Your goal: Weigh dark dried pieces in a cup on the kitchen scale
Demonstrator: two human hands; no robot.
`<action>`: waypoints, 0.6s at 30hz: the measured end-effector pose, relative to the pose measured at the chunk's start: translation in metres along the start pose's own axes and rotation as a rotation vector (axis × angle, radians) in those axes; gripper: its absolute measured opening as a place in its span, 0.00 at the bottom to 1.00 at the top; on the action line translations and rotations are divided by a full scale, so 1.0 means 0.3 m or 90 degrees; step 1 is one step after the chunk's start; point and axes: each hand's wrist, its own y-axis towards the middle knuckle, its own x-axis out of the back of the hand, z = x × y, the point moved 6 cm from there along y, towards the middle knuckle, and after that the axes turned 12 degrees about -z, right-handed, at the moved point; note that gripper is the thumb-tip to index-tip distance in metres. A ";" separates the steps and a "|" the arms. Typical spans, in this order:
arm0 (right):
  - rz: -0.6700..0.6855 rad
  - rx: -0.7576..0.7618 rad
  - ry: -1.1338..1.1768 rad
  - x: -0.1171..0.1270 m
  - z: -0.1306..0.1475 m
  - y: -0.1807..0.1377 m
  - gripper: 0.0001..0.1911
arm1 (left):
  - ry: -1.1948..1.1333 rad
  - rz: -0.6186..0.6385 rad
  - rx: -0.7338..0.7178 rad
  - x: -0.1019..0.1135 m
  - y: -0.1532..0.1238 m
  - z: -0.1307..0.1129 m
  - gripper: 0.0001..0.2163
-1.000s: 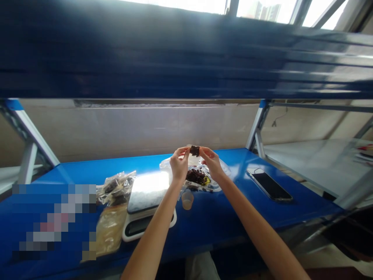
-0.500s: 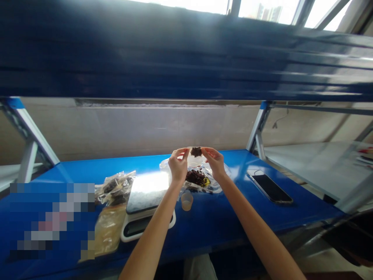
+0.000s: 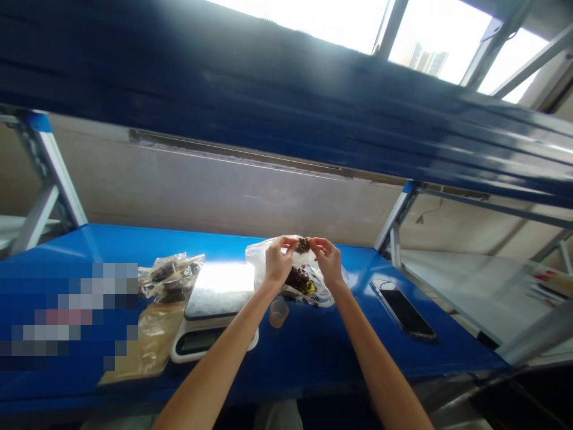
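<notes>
Both hands are raised above the middle of the blue table. Between them is a small clear plastic bag with dark dried pieces (image 3: 303,245) inside. My left hand (image 3: 279,263) pinches its left side, and my right hand (image 3: 327,261) pinches the right. Beneath and behind the hands lies a larger opened plastic bag (image 3: 323,294) with printing on it, bearing a heap of dark dried pieces (image 3: 295,279). A small translucent plastic cup (image 3: 278,312) stands just in front of that bag, apart from both hands.
Left of my forearm sits a white kitchen scale (image 3: 219,291). Farther left are filled clear bags (image 3: 172,278) and a flat tan pouch (image 3: 156,346). At right lies a phone (image 3: 405,310). A blue shelf beam (image 3: 286,95) crosses overhead, and metal uprights (image 3: 394,230) stand at the table's ends.
My view has tilted and shifted, so the shelf beam slants down to the right. Both hands still pinch the small bag, now a little closer together, its dark pieces looking more bunched.
</notes>
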 end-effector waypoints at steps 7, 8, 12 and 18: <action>0.027 -0.012 0.003 0.001 -0.015 0.006 0.23 | -0.010 0.012 -0.009 -0.005 0.007 -0.003 0.04; 0.028 -0.018 0.007 0.001 -0.016 0.005 0.23 | -0.005 0.005 -0.009 -0.003 0.006 -0.003 0.04; 0.020 -0.009 0.011 0.003 -0.010 0.004 0.22 | -0.007 0.008 0.006 -0.014 -0.007 0.003 0.04; 0.028 -0.047 0.051 -0.003 -0.015 0.001 0.21 | -0.030 -0.010 0.065 -0.018 -0.015 0.019 0.03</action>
